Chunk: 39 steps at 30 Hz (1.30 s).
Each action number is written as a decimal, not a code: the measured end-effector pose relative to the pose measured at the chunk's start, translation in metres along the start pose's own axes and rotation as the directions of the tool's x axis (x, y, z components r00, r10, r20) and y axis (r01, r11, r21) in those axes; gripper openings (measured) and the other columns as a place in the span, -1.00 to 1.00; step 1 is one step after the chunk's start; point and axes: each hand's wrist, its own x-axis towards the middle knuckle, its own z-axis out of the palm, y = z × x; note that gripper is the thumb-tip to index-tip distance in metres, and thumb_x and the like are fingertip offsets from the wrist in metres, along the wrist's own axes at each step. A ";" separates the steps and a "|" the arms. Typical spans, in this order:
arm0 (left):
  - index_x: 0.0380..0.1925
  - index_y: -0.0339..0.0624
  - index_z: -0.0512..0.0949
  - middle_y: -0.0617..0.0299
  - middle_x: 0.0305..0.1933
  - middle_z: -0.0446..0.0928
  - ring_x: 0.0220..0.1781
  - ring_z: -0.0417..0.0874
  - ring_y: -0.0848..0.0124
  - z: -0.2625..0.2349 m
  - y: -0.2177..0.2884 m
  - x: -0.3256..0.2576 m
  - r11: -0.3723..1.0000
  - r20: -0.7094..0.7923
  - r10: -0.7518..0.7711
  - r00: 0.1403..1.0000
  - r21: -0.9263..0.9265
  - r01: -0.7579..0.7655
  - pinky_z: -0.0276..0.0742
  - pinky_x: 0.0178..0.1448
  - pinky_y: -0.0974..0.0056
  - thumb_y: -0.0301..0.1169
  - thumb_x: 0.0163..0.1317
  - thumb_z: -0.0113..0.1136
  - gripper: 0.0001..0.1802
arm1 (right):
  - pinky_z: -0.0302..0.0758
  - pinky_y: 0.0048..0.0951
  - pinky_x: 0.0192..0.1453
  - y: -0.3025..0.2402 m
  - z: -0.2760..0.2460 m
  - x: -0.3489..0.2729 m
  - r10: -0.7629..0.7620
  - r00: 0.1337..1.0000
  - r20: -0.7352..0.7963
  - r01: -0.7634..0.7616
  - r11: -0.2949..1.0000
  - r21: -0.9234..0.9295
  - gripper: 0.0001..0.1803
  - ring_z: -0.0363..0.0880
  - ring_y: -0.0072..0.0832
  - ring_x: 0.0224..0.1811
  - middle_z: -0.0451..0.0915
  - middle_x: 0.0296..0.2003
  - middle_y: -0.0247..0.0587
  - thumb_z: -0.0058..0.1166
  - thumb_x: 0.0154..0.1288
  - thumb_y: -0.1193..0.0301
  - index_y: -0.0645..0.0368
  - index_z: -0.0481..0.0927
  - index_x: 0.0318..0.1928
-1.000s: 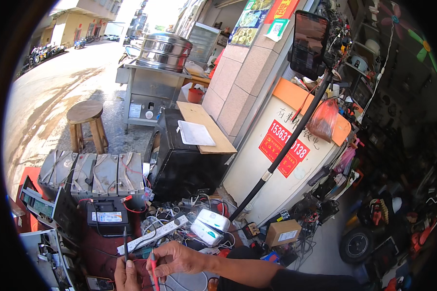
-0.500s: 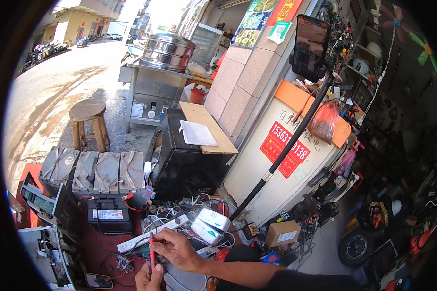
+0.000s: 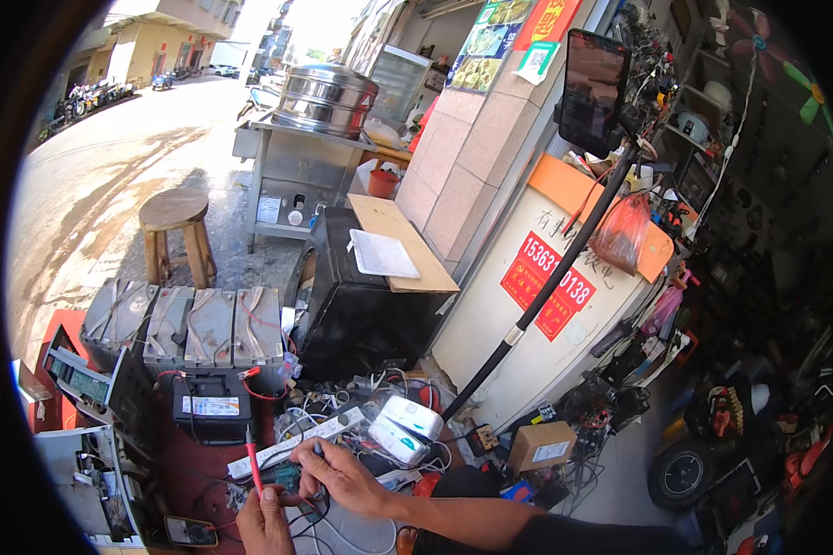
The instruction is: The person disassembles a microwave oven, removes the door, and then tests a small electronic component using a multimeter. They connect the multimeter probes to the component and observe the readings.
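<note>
My left hand (image 3: 265,525) is closed round a red test probe (image 3: 253,460), which points up with its tip near the black battery (image 3: 210,407). To its right my right hand (image 3: 344,476) pinches a thin dark test probe (image 3: 318,448); only its end shows above the fingers, and a dark lead hangs below. A multimeter (image 3: 191,531) lies at the lower left, with a red lead beside it. Behind the hands a white power strip (image 3: 296,442) lies slantwise among cables, with a white box-shaped device (image 3: 404,429) to its right.
Several grey batteries (image 3: 209,326) stand in a row behind the black one. Opened electronic casings (image 3: 93,481) are at the left. A black pole (image 3: 528,314) holding a phone (image 3: 592,91) slants up to the right. A cardboard box (image 3: 540,446) sits right of my forearm.
My hands have moved apart. My left hand has shifted left with the red probe, and my right hand has come away from that probe's tip. The view has shifted slightly.
</note>
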 end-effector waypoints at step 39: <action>0.03 -0.23 0.54 0.22 -0.10 0.70 -0.03 0.67 0.50 -0.009 -0.009 0.029 0.861 0.277 -0.008 0.961 -0.487 0.147 0.59 0.13 0.33 -0.31 0.67 0.07 -0.79 | 0.73 -0.49 -0.22 -0.074 -0.024 -0.023 -0.077 0.952 0.297 0.096 0.994 -0.050 -0.79 0.74 -0.48 -0.27 0.74 -0.09 -0.03 0.05 0.58 0.55 0.37 0.53 0.13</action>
